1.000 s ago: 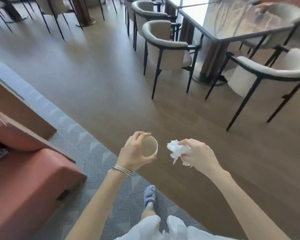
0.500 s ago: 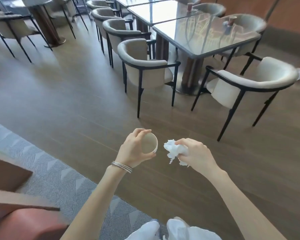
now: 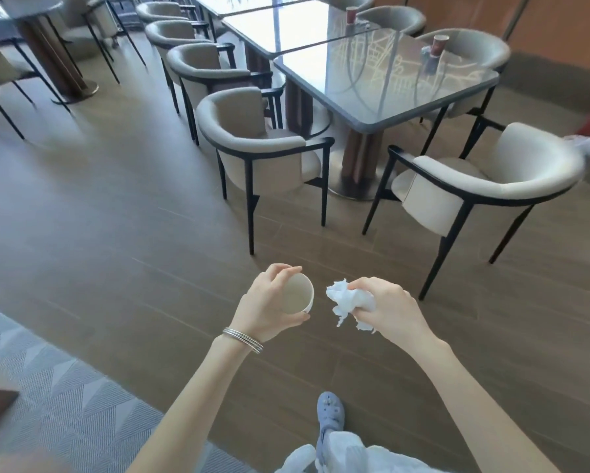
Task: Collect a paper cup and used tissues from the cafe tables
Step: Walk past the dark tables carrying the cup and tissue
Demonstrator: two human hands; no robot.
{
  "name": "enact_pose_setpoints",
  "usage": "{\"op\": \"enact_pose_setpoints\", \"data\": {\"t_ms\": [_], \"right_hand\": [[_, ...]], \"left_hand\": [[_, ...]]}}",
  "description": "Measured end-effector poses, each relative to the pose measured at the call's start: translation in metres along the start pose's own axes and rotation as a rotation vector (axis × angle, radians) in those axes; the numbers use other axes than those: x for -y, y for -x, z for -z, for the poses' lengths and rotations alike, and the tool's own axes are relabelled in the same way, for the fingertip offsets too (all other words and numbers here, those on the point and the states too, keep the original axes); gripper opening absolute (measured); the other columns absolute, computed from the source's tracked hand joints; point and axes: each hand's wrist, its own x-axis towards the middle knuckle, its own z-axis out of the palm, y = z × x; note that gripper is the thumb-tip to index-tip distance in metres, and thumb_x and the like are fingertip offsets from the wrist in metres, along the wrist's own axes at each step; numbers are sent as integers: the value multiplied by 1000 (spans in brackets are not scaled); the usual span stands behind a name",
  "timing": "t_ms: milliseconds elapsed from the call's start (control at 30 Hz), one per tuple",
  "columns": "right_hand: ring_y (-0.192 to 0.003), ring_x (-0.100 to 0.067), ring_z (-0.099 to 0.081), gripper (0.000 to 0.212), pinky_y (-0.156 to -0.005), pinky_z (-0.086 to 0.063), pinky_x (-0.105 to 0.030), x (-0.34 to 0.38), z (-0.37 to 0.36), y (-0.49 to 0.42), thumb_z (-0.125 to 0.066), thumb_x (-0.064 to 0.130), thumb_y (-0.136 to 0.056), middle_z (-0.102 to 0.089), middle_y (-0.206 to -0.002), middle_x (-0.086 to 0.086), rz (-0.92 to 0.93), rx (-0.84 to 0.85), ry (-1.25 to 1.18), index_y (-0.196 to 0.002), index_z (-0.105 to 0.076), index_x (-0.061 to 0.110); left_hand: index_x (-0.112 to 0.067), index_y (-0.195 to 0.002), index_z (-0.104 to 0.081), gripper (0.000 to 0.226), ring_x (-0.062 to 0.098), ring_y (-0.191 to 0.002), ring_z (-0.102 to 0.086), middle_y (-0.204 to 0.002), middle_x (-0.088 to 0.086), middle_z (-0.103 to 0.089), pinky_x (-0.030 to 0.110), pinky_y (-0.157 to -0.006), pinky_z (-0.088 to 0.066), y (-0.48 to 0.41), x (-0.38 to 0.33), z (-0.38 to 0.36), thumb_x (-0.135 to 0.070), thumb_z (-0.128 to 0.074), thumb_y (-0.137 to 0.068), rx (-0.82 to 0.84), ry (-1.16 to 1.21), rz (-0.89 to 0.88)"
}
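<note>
Wood-plank floor [image 3: 99, 233] ran wide and open across the middle of the cafe, edged at lower left by a grey patterned rug [image 3: 58, 404] and up ahead by a line of tub chairs. Out front, both hands hung over that open stretch, close but not touching. The left hand [image 3: 269, 303] had fingers and thumb curled round one paper cup [image 3: 298, 297], its pale inside showing. The right hand [image 3: 390, 308] was clenched on a crumpled wad of white tissues [image 3: 346, 300]; how many sheets, impossible to say. Thin stacked bangles [image 3: 242, 340] sat on the left wrist, and one blue shoe [image 3: 331, 416] stood on the planks below. Now the furniture count! Four chairs ran in a row down the tables' left side, the nearest chair [image 3: 262, 141] closest to the hands. One cream chair [image 3: 491, 179] sat at the near table's right corner, and the gap between those two showed the table pedestal [image 3: 361, 155]. Three more chair backs curved along the far side. Two glossy tables were plainly in view, set edge to edge: the near table [image 3: 372, 97] and the far table [image 3: 286, 25]. Two cups stood on them, a red-brown cup [image 3: 440, 46] by the near table's far edge and a second red-brown cup [image 3: 351, 15] on the one behind. A round table [image 3: 66, 59] and two more chairs closed off the upper left.
</note>
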Motion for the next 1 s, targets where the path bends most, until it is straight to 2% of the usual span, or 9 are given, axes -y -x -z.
{"op": "enact_pose_setpoints", "data": {"t_ms": [333, 667, 833, 1000], "right_hand": [[-81, -18, -57, 29, -68, -50, -36, -71, 75, -81, -61, 22, -74, -61, -94, 13, -90, -86, -14, -101, -59, 34], [-85, -19, -58, 30, -70, -49, -35, -138, 115, -115, -62, 24, -75, -63, -97, 11, -265, -171, -57, -103, -61, 32], [-80, -17, -58, 30, -64, -46, -31, -170, 148, -155, -63, 24, -74, -62, -92, 12, -329, -252, -50, -102, -61, 34], [-80, -17, -57, 30, -64, -46, -32, -203, 189, -208, -63, 25, -72, -62, -93, 13, -373, -332, -41, -100, -61, 36]], "left_hand": [[-33, -129, -42, 78, 12, -108, -45, -126, -16, -41, 41, -72, -52, -139, -57, -42, -40, -78, -60, 53, 13, -125], [-33, -128, -42, 77, 12, -108, -44, -126, -16, -41, 40, -75, -51, -244, -100, -93, -39, -79, -60, 215, 4, -265], [-34, -128, -41, 77, 11, -108, -43, -127, -17, -40, 39, -79, -50, -315, -123, -111, -40, -77, -61, 284, -10, -342], [-32, -128, -43, 78, 12, -106, -45, -126, -15, -41, 40, -79, -50, -400, -151, -128, -39, -79, -60, 309, 4, -406]]}}
